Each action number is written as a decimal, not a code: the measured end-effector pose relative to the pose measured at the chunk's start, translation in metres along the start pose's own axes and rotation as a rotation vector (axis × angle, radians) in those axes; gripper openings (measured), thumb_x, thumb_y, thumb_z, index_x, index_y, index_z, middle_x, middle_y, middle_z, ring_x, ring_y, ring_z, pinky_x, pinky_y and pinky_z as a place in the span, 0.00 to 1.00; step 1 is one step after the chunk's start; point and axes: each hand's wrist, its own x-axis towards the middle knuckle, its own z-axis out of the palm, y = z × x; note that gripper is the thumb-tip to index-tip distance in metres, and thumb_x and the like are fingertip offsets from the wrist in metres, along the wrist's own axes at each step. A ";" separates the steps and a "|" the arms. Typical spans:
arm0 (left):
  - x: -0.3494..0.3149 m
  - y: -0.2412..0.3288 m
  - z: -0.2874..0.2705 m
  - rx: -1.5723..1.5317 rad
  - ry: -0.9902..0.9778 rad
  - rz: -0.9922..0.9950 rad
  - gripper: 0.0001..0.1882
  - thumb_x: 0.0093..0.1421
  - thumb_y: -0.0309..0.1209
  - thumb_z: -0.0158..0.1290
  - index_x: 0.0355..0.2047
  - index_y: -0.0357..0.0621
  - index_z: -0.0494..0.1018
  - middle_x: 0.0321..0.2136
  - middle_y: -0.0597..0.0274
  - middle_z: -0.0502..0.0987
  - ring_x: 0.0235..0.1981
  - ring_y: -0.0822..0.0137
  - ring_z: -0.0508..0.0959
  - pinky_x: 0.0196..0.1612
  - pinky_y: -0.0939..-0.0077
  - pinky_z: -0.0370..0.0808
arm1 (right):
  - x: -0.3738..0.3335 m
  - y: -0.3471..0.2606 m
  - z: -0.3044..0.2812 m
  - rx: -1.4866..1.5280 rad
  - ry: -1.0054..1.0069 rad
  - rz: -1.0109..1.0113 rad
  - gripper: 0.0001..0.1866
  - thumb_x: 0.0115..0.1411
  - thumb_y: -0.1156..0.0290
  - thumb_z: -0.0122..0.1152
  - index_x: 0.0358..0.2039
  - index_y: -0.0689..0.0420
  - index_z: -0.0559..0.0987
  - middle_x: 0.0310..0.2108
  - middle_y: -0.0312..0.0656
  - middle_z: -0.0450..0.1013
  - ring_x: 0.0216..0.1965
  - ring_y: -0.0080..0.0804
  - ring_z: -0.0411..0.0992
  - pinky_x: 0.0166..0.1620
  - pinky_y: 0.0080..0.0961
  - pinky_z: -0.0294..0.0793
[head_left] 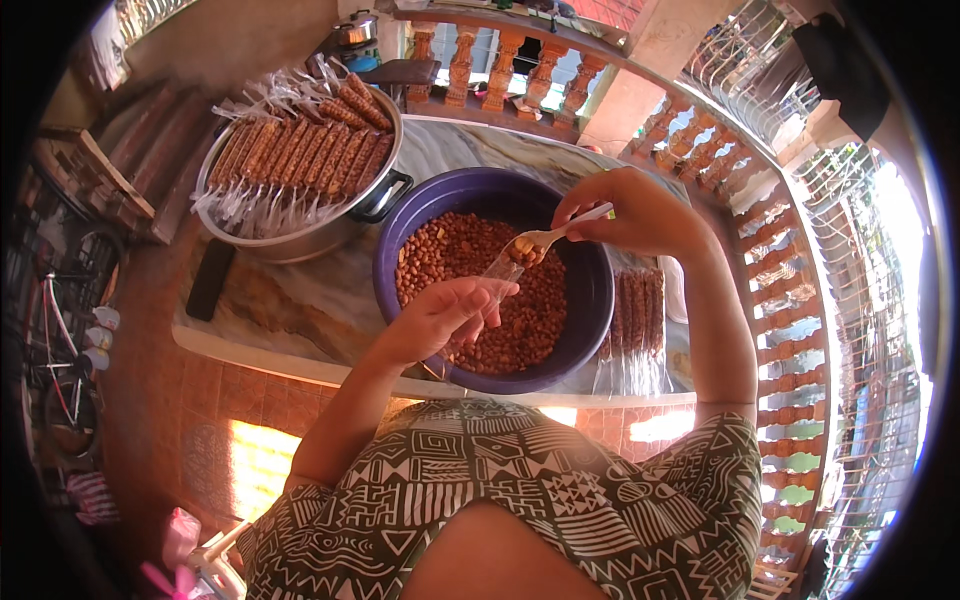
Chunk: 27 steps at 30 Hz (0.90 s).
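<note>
A purple basin (598, 300) on the table holds a mass of reddish-brown peanuts (440, 255). Above its middle, my left hand (450, 315) pinches a narrow clear plastic bag (500, 272) with its mouth tilted up. From the right, my right hand (635, 212) grips the handle of a pale plastic spoon (545, 238). Some peanuts lie in the spoon's bowl, which is at the bag's mouth. Whether peanuts are inside the bag I cannot tell.
A big metal pot (290, 245) at the left is heaped with filled peanut packets (300, 155). More filled packets (637, 305) lie right of the basin on the marble-patterned table (290, 310). A dark phone-like slab (210, 280) rests near the table's left edge. A balustrade (780, 300) runs along the right.
</note>
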 end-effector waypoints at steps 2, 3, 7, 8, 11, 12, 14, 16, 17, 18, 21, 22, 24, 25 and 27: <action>0.001 0.000 0.000 0.028 0.002 0.012 0.26 0.70 0.45 0.44 0.57 0.34 0.68 0.28 0.67 0.73 0.21 0.82 0.65 0.27 0.87 0.66 | 0.001 0.001 -0.002 0.002 0.025 -0.026 0.09 0.54 0.72 0.67 0.37 0.54 0.84 0.34 0.36 0.80 0.36 0.25 0.77 0.43 0.26 0.74; 0.001 0.000 0.000 0.024 0.001 -0.006 0.26 0.70 0.45 0.44 0.57 0.34 0.68 0.28 0.67 0.73 0.21 0.82 0.65 0.28 0.87 0.66 | 0.001 -0.002 -0.002 -0.008 0.017 -0.020 0.09 0.54 0.73 0.67 0.37 0.54 0.84 0.34 0.36 0.80 0.36 0.25 0.77 0.43 0.26 0.74; 0.003 -0.004 0.001 0.034 0.015 -0.018 0.26 0.70 0.45 0.44 0.57 0.34 0.68 0.28 0.68 0.72 0.21 0.82 0.64 0.28 0.87 0.66 | 0.001 -0.004 -0.004 -0.007 -0.010 0.009 0.07 0.54 0.70 0.67 0.35 0.52 0.84 0.33 0.37 0.79 0.37 0.29 0.76 0.42 0.28 0.73; 0.003 -0.005 0.001 0.040 0.020 -0.010 0.26 0.70 0.45 0.44 0.57 0.34 0.68 0.28 0.68 0.72 0.21 0.82 0.64 0.28 0.87 0.66 | 0.001 -0.002 -0.004 0.006 -0.017 0.022 0.07 0.54 0.68 0.67 0.34 0.51 0.84 0.33 0.37 0.79 0.38 0.31 0.76 0.42 0.30 0.72; 0.006 -0.007 0.000 0.046 -0.014 0.056 0.26 0.70 0.45 0.44 0.57 0.35 0.68 0.29 0.68 0.73 0.21 0.82 0.65 0.28 0.87 0.66 | 0.002 -0.001 -0.005 -0.038 -0.043 -0.009 0.07 0.53 0.69 0.67 0.34 0.51 0.83 0.32 0.38 0.78 0.37 0.32 0.76 0.42 0.30 0.72; 0.005 -0.008 0.000 0.054 -0.016 0.059 0.26 0.70 0.45 0.44 0.57 0.35 0.68 0.29 0.67 0.73 0.22 0.82 0.65 0.28 0.87 0.66 | 0.001 -0.003 -0.006 -0.054 -0.041 -0.012 0.07 0.53 0.69 0.67 0.34 0.51 0.83 0.32 0.39 0.78 0.37 0.33 0.76 0.42 0.30 0.72; 0.007 -0.009 -0.003 0.070 -0.023 0.065 0.26 0.70 0.44 0.44 0.58 0.36 0.68 0.29 0.66 0.73 0.22 0.81 0.65 0.28 0.86 0.66 | 0.001 -0.008 -0.010 -0.084 -0.033 -0.015 0.07 0.52 0.69 0.67 0.34 0.51 0.83 0.32 0.39 0.78 0.37 0.34 0.76 0.42 0.30 0.72; 0.007 -0.007 -0.002 0.047 -0.010 0.049 0.26 0.70 0.44 0.44 0.59 0.36 0.67 0.30 0.65 0.73 0.22 0.81 0.65 0.28 0.86 0.66 | 0.002 -0.011 -0.009 -0.109 -0.014 -0.034 0.07 0.52 0.69 0.67 0.34 0.51 0.83 0.32 0.40 0.78 0.38 0.37 0.76 0.41 0.31 0.72; 0.006 -0.007 -0.002 0.035 -0.001 0.042 0.26 0.70 0.44 0.44 0.59 0.37 0.67 0.30 0.65 0.73 0.22 0.81 0.65 0.28 0.86 0.66 | 0.002 -0.013 -0.009 -0.122 -0.004 -0.045 0.07 0.52 0.69 0.67 0.34 0.51 0.83 0.32 0.40 0.78 0.38 0.38 0.76 0.40 0.31 0.72; 0.007 -0.007 -0.001 0.032 0.004 0.056 0.26 0.70 0.44 0.43 0.59 0.37 0.67 0.30 0.65 0.73 0.22 0.81 0.65 0.28 0.86 0.66 | 0.002 -0.015 -0.008 -0.148 0.009 -0.047 0.07 0.52 0.70 0.68 0.34 0.50 0.84 0.31 0.38 0.79 0.36 0.35 0.76 0.40 0.30 0.72; 0.007 -0.008 0.000 0.036 0.029 0.093 0.26 0.71 0.44 0.41 0.60 0.37 0.66 0.30 0.65 0.74 0.22 0.81 0.66 0.28 0.86 0.67 | 0.004 -0.023 -0.006 -0.237 0.064 -0.092 0.06 0.52 0.72 0.67 0.32 0.49 0.84 0.30 0.35 0.79 0.33 0.32 0.76 0.42 0.28 0.70; 0.007 -0.007 0.000 0.049 0.031 0.101 0.26 0.71 0.44 0.40 0.60 0.37 0.66 0.31 0.65 0.74 0.22 0.81 0.66 0.28 0.86 0.67 | 0.001 -0.027 -0.005 -0.273 0.098 -0.125 0.05 0.53 0.72 0.66 0.32 0.49 0.83 0.29 0.35 0.78 0.33 0.35 0.76 0.45 0.30 0.69; 0.006 -0.005 0.002 0.057 0.050 0.114 0.26 0.72 0.44 0.38 0.60 0.37 0.66 0.31 0.65 0.74 0.23 0.80 0.67 0.28 0.86 0.67 | -0.003 -0.036 -0.004 -0.331 0.171 -0.165 0.04 0.53 0.72 0.65 0.31 0.50 0.82 0.28 0.35 0.77 0.34 0.37 0.74 0.49 0.31 0.66; 0.003 -0.004 0.005 0.054 0.064 0.115 0.26 0.72 0.44 0.37 0.60 0.36 0.66 0.31 0.65 0.74 0.23 0.80 0.68 0.28 0.86 0.67 | -0.006 -0.040 -0.003 -0.348 0.213 -0.169 0.04 0.53 0.73 0.64 0.31 0.50 0.82 0.28 0.35 0.77 0.34 0.36 0.74 0.50 0.31 0.65; 0.000 0.000 0.005 0.053 0.103 0.126 0.26 0.73 0.44 0.36 0.60 0.36 0.66 0.31 0.65 0.74 0.24 0.80 0.69 0.28 0.87 0.67 | -0.007 -0.040 -0.002 -0.358 0.282 -0.151 0.04 0.54 0.74 0.64 0.31 0.50 0.82 0.28 0.34 0.77 0.34 0.35 0.74 0.51 0.31 0.64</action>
